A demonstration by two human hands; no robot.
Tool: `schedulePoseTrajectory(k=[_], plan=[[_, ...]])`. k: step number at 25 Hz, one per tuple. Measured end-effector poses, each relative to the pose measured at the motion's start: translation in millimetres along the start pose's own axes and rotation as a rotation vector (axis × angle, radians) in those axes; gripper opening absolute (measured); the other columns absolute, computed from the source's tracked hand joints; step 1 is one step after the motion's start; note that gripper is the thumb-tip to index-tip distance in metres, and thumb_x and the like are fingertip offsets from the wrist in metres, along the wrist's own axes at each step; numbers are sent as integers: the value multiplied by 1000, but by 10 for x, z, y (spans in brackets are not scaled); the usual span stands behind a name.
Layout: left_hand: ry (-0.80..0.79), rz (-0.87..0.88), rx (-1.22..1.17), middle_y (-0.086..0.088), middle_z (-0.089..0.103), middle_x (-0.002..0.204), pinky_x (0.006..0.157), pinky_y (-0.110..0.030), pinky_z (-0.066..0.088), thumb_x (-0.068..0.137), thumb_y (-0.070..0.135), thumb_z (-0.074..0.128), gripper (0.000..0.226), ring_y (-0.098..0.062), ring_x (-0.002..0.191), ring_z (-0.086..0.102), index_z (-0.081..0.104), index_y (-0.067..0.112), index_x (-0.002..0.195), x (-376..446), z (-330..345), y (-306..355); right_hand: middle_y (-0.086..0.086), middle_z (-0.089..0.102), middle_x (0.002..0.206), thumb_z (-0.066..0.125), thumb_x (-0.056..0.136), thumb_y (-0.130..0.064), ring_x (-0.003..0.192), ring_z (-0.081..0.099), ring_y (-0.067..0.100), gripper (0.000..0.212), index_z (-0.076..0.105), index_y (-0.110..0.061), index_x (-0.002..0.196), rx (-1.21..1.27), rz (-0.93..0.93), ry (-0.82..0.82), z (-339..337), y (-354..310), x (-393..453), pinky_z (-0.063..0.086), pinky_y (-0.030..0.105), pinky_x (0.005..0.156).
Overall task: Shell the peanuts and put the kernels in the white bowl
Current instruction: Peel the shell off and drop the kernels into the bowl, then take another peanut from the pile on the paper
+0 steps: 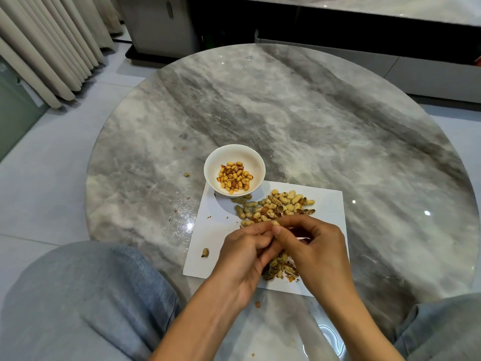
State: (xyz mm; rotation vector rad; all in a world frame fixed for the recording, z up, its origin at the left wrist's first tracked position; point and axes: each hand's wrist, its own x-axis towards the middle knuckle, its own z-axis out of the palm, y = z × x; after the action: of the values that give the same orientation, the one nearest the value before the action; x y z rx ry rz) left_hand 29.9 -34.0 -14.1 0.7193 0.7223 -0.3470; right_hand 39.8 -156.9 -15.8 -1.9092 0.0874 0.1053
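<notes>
Centrally, low in the view, a person's left hand (246,252) and right hand (313,250) meet above a white sheet of paper (326,201); the fingertips of both curl in and pinch one pale tan peanut (275,223) between them, so each hand is closed on that single nut; just beyond the hands lies a heap of unshelled peanuts (273,205), beige and lumpy, with a few split husks among them; beneath the wrists sits a smaller pile of empty shells (279,269), darker and broken; one stray shell piece (205,252) rests alone near the paper's left edge; the white bowl (256,162) stands at the paper's far left corner, partly on the sheet, small and round, holding a shallow layer of golden kernels (235,177), some with reddish skin; everything rests on a round table (312,113) of glossy grey marble pattern, dotted with crumbs of husk; grey trouser knees show at the bottom left and bottom right; pale floor tiles surround the table, cream curtains (46,48) hang at the upper left, and a dark low cabinet (338,24) runs along the far side.
</notes>
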Motion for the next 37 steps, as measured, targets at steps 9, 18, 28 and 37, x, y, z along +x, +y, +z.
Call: schedulePoseTrajectory(k=[9,18,28,37], plan=[[8,-84,71,-24,74,103,77,-26,61,87,-13,47,30,-27,97,74,66,-10,110,-94,-51,46,12,75,83,77,78,4,76,71,24,15,74,-7,87,598,486,141,3,109,140,58,27,69],[28,343,189,-8,73,118,98,-30,48,94,17,56,32,-16,114,67,69,3,119,69,94,837,-7,72,81,76,83,-7,49,56,-4,15,76,-22,82,-31,210,90,-50,156,117,43,18,52],[123,499,109,-4,72,117,98,-31,52,97,9,52,25,-15,113,67,70,12,113,61,-27,897,0,66,92,68,88,-10,87,60,22,18,75,-16,103,-592,-392,-70,450,340,106,45,30,64],[534,523,1731,-5,61,105,80,-37,51,93,15,54,16,-28,98,62,67,15,102,-166,-871,122,0,63,100,61,94,-25,94,58,24,11,67,-16,97,-671,-253,-79,595,338,296,48,36,68]])
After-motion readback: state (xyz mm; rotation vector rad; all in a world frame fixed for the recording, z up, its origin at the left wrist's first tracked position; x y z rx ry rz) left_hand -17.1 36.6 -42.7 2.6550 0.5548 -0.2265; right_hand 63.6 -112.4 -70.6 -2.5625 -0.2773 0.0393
